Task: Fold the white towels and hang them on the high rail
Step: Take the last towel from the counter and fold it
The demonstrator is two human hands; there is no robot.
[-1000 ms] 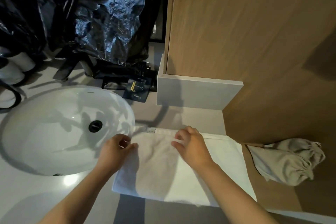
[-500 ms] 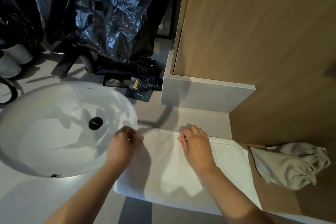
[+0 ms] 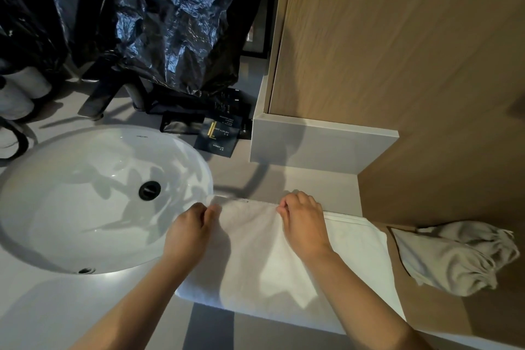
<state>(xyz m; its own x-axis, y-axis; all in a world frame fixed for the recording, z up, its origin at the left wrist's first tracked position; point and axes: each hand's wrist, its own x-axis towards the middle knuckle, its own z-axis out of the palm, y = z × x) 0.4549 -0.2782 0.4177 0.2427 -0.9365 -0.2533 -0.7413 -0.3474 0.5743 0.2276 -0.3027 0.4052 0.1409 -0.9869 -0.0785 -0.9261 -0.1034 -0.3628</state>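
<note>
Wood panelling (image 3: 397,37) fills the right and upper right of the frame, with a pale grey ledge (image 3: 321,148) at its foot. A black plastic bag (image 3: 156,23), shiny and crinkled, takes the upper left. The pale counter (image 3: 42,307) runs along the bottom left, and a white oval sink (image 3: 71,207) is set in it at centre left.

The white towel (image 3: 255,250) lies flat on the counter at lower centre, just right of the sink. Its far left corner is at the sink's rim and its right end runs toward the lower right. A layered edge shows along its far side at right.

A crumpled grey cloth (image 3: 454,258) sits at the right edge, close to the towel's right end with a narrow gap.

Your left hand (image 3: 187,230) has its fingers curled and pinches the towel's far left corner. Your right hand (image 3: 304,219) is curled over the towel's far edge near its middle, gripping the fabric. Both your forearms come in from the bottom edge.

A dark tap (image 3: 96,99) stands behind the sink, left of centre. A dark sachet (image 3: 217,136) with gold lettering lies on the counter between sink and ledge. The black drain (image 3: 149,189) sits mid-sink.
</note>
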